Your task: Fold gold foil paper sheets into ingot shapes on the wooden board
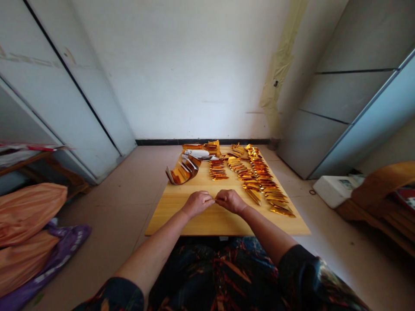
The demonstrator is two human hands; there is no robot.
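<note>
My left hand [197,203] and my right hand [231,201] meet above the front middle of the wooden table [194,224]. The fingers of both are pinched together, tip to tip, on a piece of gold foil paper, of which only a thin sliver shows between them. Just beyond my hands lies a short row of folded gold foil pieces [218,169]. To the right, longer overlapping rows of folded gold foil pieces [264,175] run toward the table's right edge. A curled stack of gold foil sheets [181,172] rests at the left.
At the table's back are a white cylindrical object [196,153] and more gold foil paper [212,147]. Grey cabinets [340,95] stand at both sides. Orange bags [30,211] lie at left; a white box [332,191] and wooden furniture [372,194] stand at right.
</note>
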